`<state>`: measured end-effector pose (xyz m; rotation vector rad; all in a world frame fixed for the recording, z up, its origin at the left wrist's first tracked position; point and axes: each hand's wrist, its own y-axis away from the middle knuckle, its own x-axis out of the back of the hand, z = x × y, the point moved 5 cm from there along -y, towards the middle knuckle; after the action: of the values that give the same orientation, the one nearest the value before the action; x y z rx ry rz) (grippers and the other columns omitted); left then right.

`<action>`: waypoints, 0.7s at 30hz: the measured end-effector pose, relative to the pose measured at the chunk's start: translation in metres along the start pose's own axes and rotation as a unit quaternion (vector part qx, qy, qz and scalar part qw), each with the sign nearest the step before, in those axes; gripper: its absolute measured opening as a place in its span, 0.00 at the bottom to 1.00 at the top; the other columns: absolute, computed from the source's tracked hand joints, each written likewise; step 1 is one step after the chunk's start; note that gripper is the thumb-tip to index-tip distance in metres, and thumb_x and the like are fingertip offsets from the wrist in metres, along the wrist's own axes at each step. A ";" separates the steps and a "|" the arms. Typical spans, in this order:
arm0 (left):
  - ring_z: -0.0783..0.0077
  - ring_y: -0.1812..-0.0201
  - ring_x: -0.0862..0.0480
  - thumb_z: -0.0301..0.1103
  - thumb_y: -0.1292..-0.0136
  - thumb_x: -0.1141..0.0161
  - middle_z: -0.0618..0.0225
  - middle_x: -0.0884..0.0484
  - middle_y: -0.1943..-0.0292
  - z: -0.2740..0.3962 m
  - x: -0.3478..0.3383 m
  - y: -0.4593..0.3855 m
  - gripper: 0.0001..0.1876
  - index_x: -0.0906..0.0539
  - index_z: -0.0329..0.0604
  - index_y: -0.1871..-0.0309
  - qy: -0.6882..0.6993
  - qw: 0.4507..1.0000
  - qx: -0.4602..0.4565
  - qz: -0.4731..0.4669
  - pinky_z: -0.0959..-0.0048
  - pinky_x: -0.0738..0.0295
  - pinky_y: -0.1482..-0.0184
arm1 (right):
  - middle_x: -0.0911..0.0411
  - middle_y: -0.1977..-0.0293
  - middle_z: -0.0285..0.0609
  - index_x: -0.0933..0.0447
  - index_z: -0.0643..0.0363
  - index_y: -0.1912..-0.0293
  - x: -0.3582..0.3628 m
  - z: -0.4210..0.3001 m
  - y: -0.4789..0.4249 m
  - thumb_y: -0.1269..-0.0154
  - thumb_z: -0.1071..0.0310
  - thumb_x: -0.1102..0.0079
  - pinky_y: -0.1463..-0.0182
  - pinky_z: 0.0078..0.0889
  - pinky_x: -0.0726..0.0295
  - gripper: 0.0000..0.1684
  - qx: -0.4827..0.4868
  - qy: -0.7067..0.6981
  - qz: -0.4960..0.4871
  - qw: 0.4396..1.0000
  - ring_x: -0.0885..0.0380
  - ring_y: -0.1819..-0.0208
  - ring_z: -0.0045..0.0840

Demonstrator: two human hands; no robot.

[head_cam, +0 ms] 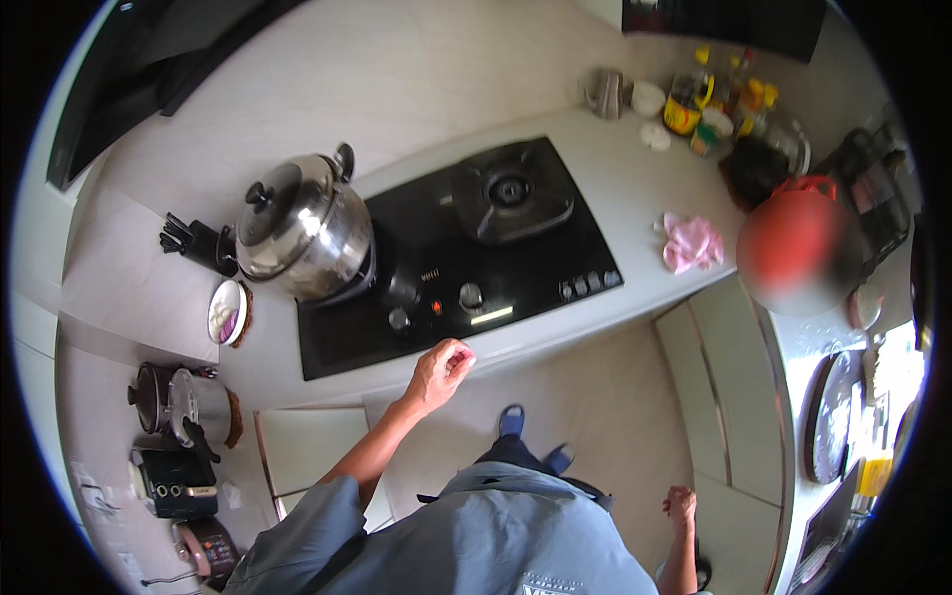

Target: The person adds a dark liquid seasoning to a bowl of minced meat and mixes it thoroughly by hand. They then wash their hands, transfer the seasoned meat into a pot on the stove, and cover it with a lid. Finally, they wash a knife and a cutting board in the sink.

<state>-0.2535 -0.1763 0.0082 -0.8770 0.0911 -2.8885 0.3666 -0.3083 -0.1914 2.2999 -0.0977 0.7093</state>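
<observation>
My left hand (439, 373) hovers just before the counter's front edge, by the black glass gas hob (401, 338). Its fingers are curled in and nothing shows in them. Low on the right, my right hand (680, 506) hangs at my side near the cabinet fronts, loosely closed with nothing visible inside. A large stainless steel pot (327, 238) with a glass lid (275, 201) stands on the left burner. The right burner (511, 191) carries only its pan support. Two knobs (471, 296) sit at the hob's front, with a lit red display (436, 306) between them.
A knife block (204, 245) and a bowl of cut onion (227, 312) stand left of the pot; a pressure cooker (197, 409) is farther down. Rightward lie a pink cloth (692, 244), a red pot (788, 242), and several bottles (688, 104). A range hood (149, 82) overhangs the upper left.
</observation>
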 end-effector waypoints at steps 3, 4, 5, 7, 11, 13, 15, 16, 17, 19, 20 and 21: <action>0.79 0.71 0.21 0.25 0.33 0.41 0.69 0.21 0.70 -0.007 0.026 -0.014 0.04 0.24 0.38 0.60 0.082 0.996 0.025 0.029 0.79 0.25 0.69 | 0.22 0.82 0.43 0.23 0.64 0.60 -0.004 0.008 -0.001 0.36 0.72 0.46 0.85 0.24 0.25 0.07 -0.033 -0.019 0.012 0.999 0.23 0.86 0.24; 0.80 0.71 0.20 0.27 0.32 0.42 0.69 0.21 0.70 -0.013 0.035 -0.015 0.04 0.24 0.38 0.59 0.093 0.994 0.048 0.026 0.80 0.25 0.69 | 0.21 0.82 0.42 0.21 0.62 0.63 -0.003 0.009 0.002 0.39 0.71 0.45 0.83 0.26 0.24 0.07 -0.028 -0.025 0.018 0.999 0.22 0.85 0.24; 0.80 0.71 0.20 0.28 0.31 0.43 0.69 0.21 0.70 -0.015 0.042 -0.012 0.04 0.24 0.38 0.60 0.112 0.991 0.057 0.035 0.80 0.25 0.69 | 0.20 0.81 0.41 0.20 0.61 0.65 -0.005 0.007 0.001 0.41 0.70 0.43 0.81 0.29 0.22 0.06 -0.025 -0.034 0.022 0.999 0.21 0.83 0.24; 0.80 0.71 0.20 0.29 0.30 0.44 0.69 0.21 0.70 -0.019 0.055 -0.017 0.05 0.24 0.38 0.60 0.148 0.986 0.058 0.047 0.79 0.24 0.70 | 0.20 0.81 0.41 0.20 0.59 0.66 -0.016 0.006 -0.030 0.42 0.70 0.43 0.81 0.29 0.22 0.05 0.039 0.013 0.012 0.999 0.21 0.82 0.24; 0.81 0.71 0.19 0.32 0.31 0.42 0.68 0.19 0.69 -0.014 0.064 -0.046 0.07 0.24 0.38 0.59 0.161 0.985 0.056 0.010 0.80 0.24 0.70 | 0.20 0.80 0.38 0.20 0.55 0.71 -0.054 0.008 -0.054 0.47 0.69 0.41 0.78 0.29 0.21 0.03 0.169 0.242 -0.037 0.955 0.20 0.80 0.24; 0.81 0.72 0.20 0.33 0.31 0.41 0.68 0.19 0.71 -0.002 0.063 -0.069 0.07 0.23 0.38 0.60 0.184 0.983 0.019 -0.014 0.80 0.24 0.71 | 0.20 0.80 0.37 0.19 0.52 0.73 -0.069 0.003 -0.052 0.50 0.68 0.40 0.76 0.29 0.21 0.03 0.203 0.349 -0.054 0.913 0.20 0.79 0.24; 0.82 0.73 0.20 0.33 0.32 0.40 0.69 0.19 0.73 0.016 0.061 -0.091 0.07 0.22 0.39 0.63 0.142 0.989 0.020 -0.024 0.80 0.25 0.72 | 0.20 0.79 0.35 0.19 0.50 0.76 -0.080 0.020 -0.028 0.52 0.68 0.40 0.75 0.29 0.20 0.02 0.207 0.447 -0.071 0.868 0.19 0.78 0.24; 0.83 0.74 0.20 0.33 0.32 0.40 0.70 0.19 0.74 0.016 0.062 -0.091 0.07 0.22 0.40 0.64 0.143 0.989 0.039 -0.018 0.80 0.25 0.73 | 0.19 0.79 0.35 0.19 0.49 0.77 -0.085 0.041 -0.004 0.54 0.68 0.39 0.74 0.29 0.20 0.02 0.200 0.494 -0.089 0.841 0.19 0.77 0.24; 0.83 0.74 0.21 0.33 0.32 0.40 0.70 0.19 0.74 0.011 0.065 -0.092 0.07 0.22 0.40 0.64 0.142 0.989 0.037 -0.021 0.80 0.26 0.74 | 0.19 0.79 0.34 0.19 0.47 0.78 -0.093 0.065 0.024 0.55 0.67 0.39 0.73 0.29 0.20 0.02 0.189 0.537 -0.109 0.815 0.19 0.77 0.24; 0.85 0.78 0.24 0.33 0.31 0.41 0.73 0.23 0.78 -0.001 0.049 -0.098 0.10 0.24 0.40 0.68 0.176 0.983 0.027 -0.045 0.83 0.29 0.76 | 0.18 0.76 0.32 0.18 0.44 0.79 -0.105 0.123 0.067 0.59 0.66 0.38 0.71 0.30 0.19 0.03 0.094 0.490 -0.125 0.858 0.18 0.71 0.26; 0.86 0.79 0.26 0.35 0.31 0.41 0.73 0.25 0.80 0.010 0.048 -0.094 0.12 0.26 0.40 0.70 0.125 0.991 0.015 -0.050 0.83 0.31 0.77 | 0.17 0.77 0.38 0.19 0.53 0.80 -0.088 0.078 0.088 0.53 0.65 0.40 0.71 0.33 0.18 0.06 -0.106 0.138 -0.049 0.983 0.19 0.76 0.26; 0.86 0.81 0.28 0.37 0.30 0.41 0.73 0.26 0.81 0.004 0.030 -0.090 0.15 0.27 0.40 0.72 0.147 0.987 -0.002 -0.065 0.82 0.33 0.79 | 0.16 0.75 0.37 0.16 0.54 0.72 -0.086 0.104 0.092 0.52 0.64 0.38 0.70 0.31 0.17 0.07 0.014 0.221 -0.055 0.974 0.18 0.75 0.25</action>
<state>-0.2846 -0.0910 0.0363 -0.4662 0.0678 -3.1201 0.3174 -0.4567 -0.2406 2.0981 0.2452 1.1488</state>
